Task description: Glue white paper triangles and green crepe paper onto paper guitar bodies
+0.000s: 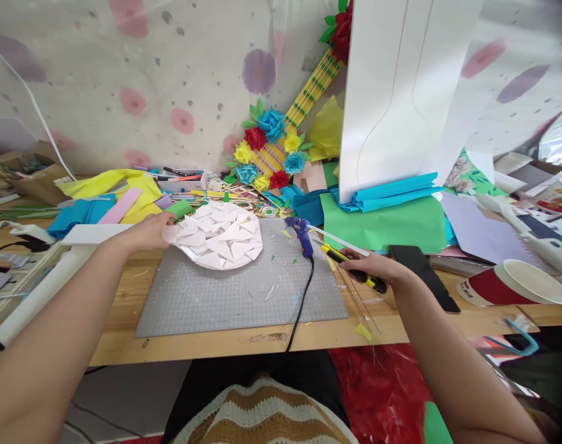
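My left hand (148,233) grips the left edge of a white paper piece (220,237) covered with folded triangles, lying at the back of a grey cutting mat (225,296). My right hand (371,266) is closed on a yellow and black utility knife (350,266) at the mat's right edge. A blue hot glue gun (303,234) rests on the mat between my hands, its black cord (299,308) trailing toward me. A white strip (339,240) lies just behind the knife.
A paper guitar with coloured flowers (276,145) leans against the back wall. Green and blue paper sheets (387,209), a tall white sheet (401,92), a black phone (422,274) and a tipped red paper cup (512,283) crowd the right. Yellow and blue papers (109,197) lie left.
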Available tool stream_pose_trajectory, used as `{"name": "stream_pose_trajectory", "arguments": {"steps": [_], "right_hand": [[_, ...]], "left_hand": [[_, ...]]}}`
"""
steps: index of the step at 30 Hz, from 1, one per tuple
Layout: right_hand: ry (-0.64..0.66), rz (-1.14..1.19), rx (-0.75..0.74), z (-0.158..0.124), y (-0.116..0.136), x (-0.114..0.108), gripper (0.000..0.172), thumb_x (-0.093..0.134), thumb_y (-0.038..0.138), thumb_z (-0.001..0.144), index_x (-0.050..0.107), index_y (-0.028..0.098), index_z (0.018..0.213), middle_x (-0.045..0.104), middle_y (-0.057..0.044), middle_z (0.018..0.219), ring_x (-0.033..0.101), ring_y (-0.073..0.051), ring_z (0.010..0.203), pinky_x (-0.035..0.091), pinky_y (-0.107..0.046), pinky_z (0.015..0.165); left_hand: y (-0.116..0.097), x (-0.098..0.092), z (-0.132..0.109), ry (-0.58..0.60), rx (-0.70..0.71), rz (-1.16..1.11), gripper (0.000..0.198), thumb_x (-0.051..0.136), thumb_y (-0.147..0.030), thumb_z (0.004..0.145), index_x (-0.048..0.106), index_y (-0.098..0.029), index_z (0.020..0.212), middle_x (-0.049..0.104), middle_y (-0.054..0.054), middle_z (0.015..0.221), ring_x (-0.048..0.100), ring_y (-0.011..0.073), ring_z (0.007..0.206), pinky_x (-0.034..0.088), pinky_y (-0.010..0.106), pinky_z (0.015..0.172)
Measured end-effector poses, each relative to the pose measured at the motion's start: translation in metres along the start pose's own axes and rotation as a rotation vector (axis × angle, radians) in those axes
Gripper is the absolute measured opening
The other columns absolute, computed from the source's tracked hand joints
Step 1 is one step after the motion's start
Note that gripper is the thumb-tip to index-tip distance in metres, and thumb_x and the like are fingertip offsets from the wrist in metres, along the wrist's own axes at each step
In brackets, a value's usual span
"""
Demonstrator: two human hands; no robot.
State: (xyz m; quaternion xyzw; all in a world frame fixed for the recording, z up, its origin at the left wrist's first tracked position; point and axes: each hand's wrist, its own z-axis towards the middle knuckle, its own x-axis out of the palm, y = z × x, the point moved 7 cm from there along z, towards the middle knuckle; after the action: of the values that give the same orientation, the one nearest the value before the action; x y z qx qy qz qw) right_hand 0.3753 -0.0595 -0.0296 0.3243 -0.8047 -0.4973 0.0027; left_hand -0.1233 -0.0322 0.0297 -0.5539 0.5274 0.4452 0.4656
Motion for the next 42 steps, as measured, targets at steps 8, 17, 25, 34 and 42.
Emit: {"name": "stream_pose_trajectory", "arguments": {"steps": [8, 17, 25, 34, 42], "right_hand": [[0.256, 0.146, -0.11, 0.002, 0.035, 0.061, 0.052, 0.074, 0.042, 0.065, 0.044, 0.021, 0.102, 0.059, 0.004, 0.07, 0.061, -0.013, 0.055, 0.047, -0.022, 0.049], [-0.089, 0.511, -0.214, 0.074, 0.082, 0.116, 0.042, 0.069, 0.028, 0.067, 0.033, 0.025, 0.089, 0.061, 0.007, 0.061, 0.06, -0.014, 0.05, 0.05, -0.026, 0.049], [-0.185, 0.637, -0.32, 0.104, 0.084, 0.126, 0.043, 0.067, 0.021, 0.064, 0.036, 0.025, 0.093, 0.064, 0.007, 0.074, 0.059, -0.01, 0.055, 0.05, -0.026, 0.058], [0.001, 0.731, -0.453, 0.097, 0.08, 0.137, 0.057, 0.068, 0.028, 0.067, 0.031, 0.028, 0.111, 0.065, 0.005, 0.08, 0.065, -0.015, 0.067, 0.054, -0.033, 0.067], [-0.093, 0.615, -0.475, 0.096, 0.081, 0.135, 0.045, 0.062, 0.032, 0.07, 0.035, 0.024, 0.105, 0.064, 0.003, 0.081, 0.061, -0.012, 0.062, 0.051, -0.027, 0.06]], "left_hand": [[0.01, 0.029, 0.02, 0.021, -0.049, -0.014, 0.075, 0.062, -0.032, 0.055, 0.047, -0.011, 0.125, 0.057, 0.017, 0.123, 0.052, 0.0348, 0.115, 0.045, 0.037, 0.09], [-0.007, 0.025, 0.002, -0.043, -0.059, 0.054, 0.085, 0.056, -0.023, 0.057, 0.034, -0.01, 0.138, 0.049, 0.019, 0.133, 0.042, 0.0363, 0.126, 0.036, 0.042, 0.102], [-0.091, 0.014, -0.027, -0.296, 0.233, -0.186, 0.052, 0.046, -0.023, 0.074, 0.047, -0.015, 0.125, 0.05, 0.012, 0.13, 0.041, 0.0257, 0.126, 0.032, 0.038, 0.108], [-0.033, 0.023, -0.04, -0.555, -0.038, -0.353, 0.027, 0.044, -0.035, 0.08, 0.062, -0.019, 0.093, 0.061, 0.009, 0.097, 0.057, 0.0225, 0.09, 0.046, 0.036, 0.086], [-0.02, 0.043, -0.062, -0.529, -0.154, -0.476, 0.026, 0.05, -0.039, 0.077, 0.063, -0.02, 0.088, 0.062, 0.005, 0.086, 0.056, 0.0186, 0.075, 0.043, 0.029, 0.064]]}}
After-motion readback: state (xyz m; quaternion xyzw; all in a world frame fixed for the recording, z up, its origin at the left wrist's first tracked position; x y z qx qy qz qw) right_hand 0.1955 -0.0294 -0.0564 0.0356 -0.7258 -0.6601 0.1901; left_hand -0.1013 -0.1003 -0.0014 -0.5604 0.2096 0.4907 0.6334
